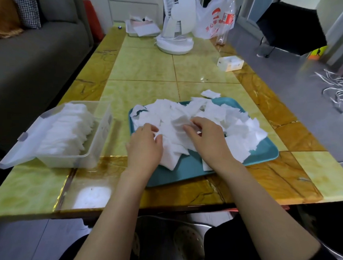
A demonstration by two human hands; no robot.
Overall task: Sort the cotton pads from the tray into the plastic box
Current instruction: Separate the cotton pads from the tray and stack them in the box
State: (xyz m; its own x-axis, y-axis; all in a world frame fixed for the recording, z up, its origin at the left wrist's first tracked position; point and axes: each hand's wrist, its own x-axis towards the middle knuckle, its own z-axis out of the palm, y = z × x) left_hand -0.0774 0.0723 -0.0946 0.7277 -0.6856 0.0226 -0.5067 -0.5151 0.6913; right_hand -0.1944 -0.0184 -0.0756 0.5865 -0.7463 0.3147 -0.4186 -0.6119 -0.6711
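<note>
Box off to my left

Pads lie heaped on the tray. My right hand pinches one; my left hand curls over others, grip unclear. The box lies beyond my left hand, long side running away.

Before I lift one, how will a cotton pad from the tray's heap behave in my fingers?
Probably floppy: the cotton pads on the teal tray lie creased and draped over each other. Likely very light: thin, overlapping sheets may lift in twos. One stray pad already lies on the table beyond the tray; they perhaps slide easily.
</note>
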